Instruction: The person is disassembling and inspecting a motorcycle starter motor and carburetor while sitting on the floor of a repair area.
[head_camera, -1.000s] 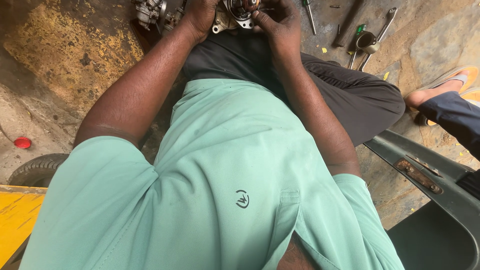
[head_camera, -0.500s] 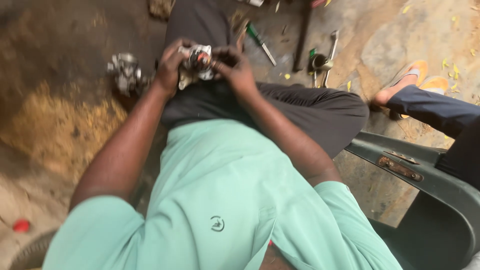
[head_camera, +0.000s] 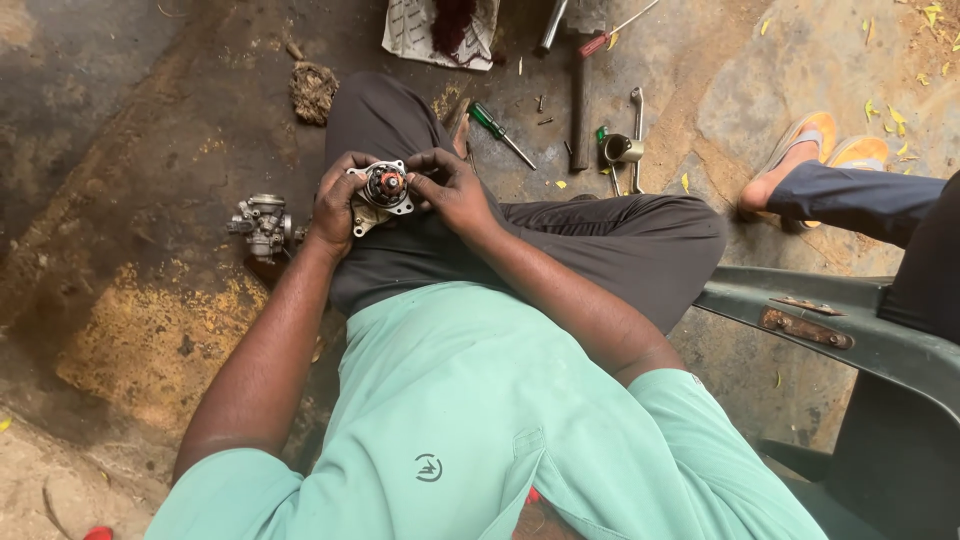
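A small round metal engine part (head_camera: 384, 190) with a dark reddish centre and a flanged silver body rests above my lap. My left hand (head_camera: 335, 205) grips it from the left side. From the right, my right hand (head_camera: 448, 187) pinches its rim with the fingertips. Both hands sit over my dark trousers, and I wear a mint-green shirt.
A carburettor (head_camera: 262, 226) lies on the stained floor left of my knee. A green-handled screwdriver (head_camera: 500, 133), a spanner (head_camera: 636, 120), a long bar (head_camera: 578, 105) and a small cup (head_camera: 622, 149) lie ahead. Another person's sandalled foot (head_camera: 800, 160) and a green plastic chair (head_camera: 850, 340) stand at right.
The view has tilted down, so my hands and the part now appear lower in the frame. Both hands keep hold of the part, and the carburettor and tools have come into view.
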